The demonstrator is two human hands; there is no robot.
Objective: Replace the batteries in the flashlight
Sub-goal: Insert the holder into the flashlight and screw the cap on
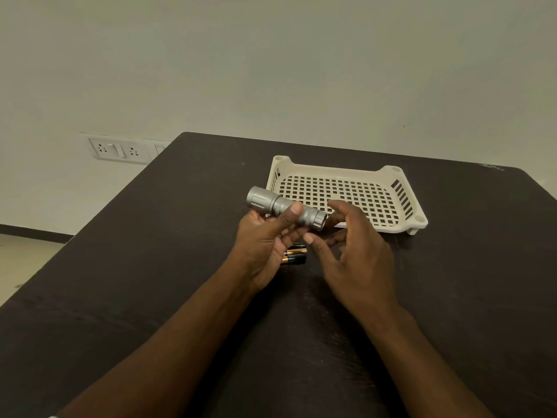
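Head view. The flashlight (284, 208), a silver metal cylinder with knurled bands and a fluted head, is held above the dark wood-grain table (150, 251), its head pointing to 10 o'clock. The left hand (265, 245) grips its barrel, thumb across the top. The right hand (352, 245), at 3 o'clock of the tail end, has loosely spread fingers holding nothing; whether a fingertip touches the tail cannot be told. The batteries (294, 256), black and copper, lie on the table partly hidden under the left hand; their count is unclear. A cream perforated plastic tray (401, 188) sits at 1 o'clock.
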